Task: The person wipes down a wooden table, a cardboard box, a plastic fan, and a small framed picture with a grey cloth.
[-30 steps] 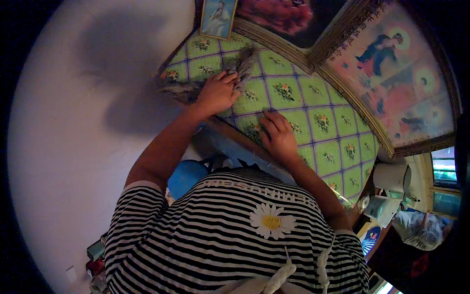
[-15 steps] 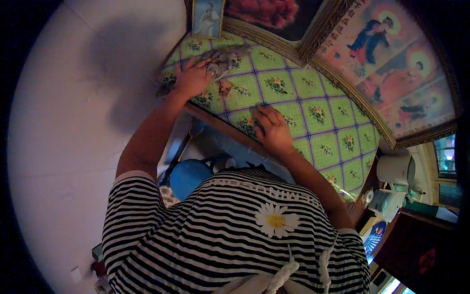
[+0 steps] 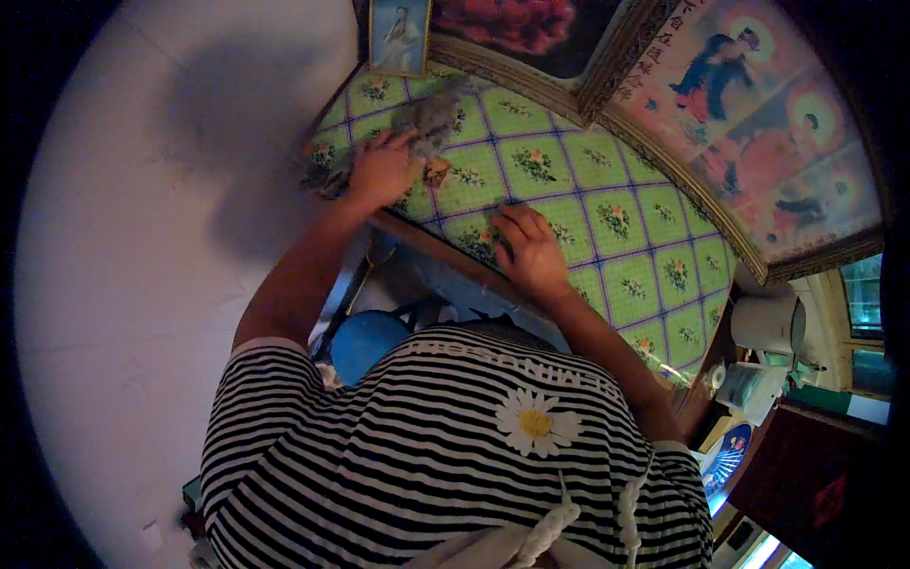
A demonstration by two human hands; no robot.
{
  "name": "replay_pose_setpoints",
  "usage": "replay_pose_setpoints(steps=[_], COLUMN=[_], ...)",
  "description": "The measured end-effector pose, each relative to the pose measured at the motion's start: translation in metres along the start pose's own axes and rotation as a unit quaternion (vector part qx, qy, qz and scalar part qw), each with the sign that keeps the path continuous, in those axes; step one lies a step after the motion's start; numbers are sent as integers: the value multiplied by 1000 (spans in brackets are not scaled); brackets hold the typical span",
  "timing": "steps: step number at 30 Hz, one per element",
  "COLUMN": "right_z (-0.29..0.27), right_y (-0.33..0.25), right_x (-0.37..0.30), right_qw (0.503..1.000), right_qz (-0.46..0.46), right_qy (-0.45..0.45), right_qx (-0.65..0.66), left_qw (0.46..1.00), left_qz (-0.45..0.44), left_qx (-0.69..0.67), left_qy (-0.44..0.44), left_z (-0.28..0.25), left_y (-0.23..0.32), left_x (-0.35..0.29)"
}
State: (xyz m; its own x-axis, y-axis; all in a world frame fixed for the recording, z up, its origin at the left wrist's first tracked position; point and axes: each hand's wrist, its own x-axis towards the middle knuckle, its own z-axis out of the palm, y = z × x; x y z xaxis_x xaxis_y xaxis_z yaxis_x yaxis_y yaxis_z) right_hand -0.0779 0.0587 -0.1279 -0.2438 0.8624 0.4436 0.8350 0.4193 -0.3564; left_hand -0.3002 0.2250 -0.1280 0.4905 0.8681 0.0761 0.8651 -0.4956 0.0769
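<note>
A grey rag [image 3: 427,114] lies bunched on a green floral tablecloth [image 3: 616,190] at the table's left end. My left hand [image 3: 384,173] presses down on the rag, which sticks out beyond the fingertips and toward the table's left corner; the fingers are partly blurred. Just right of that hand sits a small crumpled brownish thing [image 3: 436,173], whose kind I cannot make out. My right hand [image 3: 533,251] rests near the front edge of the table, fingers loosely bent and apart, with nothing in it.
Along the back of the table stand a small framed picture [image 3: 399,36] and larger gilt-framed pictures [image 3: 758,142]. A white wall [image 3: 123,237] borders the left side. Beneath the front edge is a blue stool [image 3: 370,346]. A white pot-like container [image 3: 766,325] stands beyond the right end.
My left hand has slid a little to the right and toward me, with the rag shifting under it. My right hand has stayed in place.
</note>
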Motion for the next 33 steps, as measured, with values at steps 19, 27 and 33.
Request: replay_pose_setpoints(steps=[19, 27, 33], right_z=[-30, -100, -53], right_y=[-20, 32, 70], right_x=[17, 34, 25], right_qw=[905, 908, 951], right_qz=[119, 216, 174], right_qy=[171, 301, -77], right_qx=[370, 193, -245], left_qw=[569, 741, 826], left_qz=[7, 34, -145], left_qx=[-817, -671, -385], left_qy=[-91, 11, 385], left_z=[-71, -61, -11], left_y=[146, 63, -39], left_x=[-47, 44, 127])
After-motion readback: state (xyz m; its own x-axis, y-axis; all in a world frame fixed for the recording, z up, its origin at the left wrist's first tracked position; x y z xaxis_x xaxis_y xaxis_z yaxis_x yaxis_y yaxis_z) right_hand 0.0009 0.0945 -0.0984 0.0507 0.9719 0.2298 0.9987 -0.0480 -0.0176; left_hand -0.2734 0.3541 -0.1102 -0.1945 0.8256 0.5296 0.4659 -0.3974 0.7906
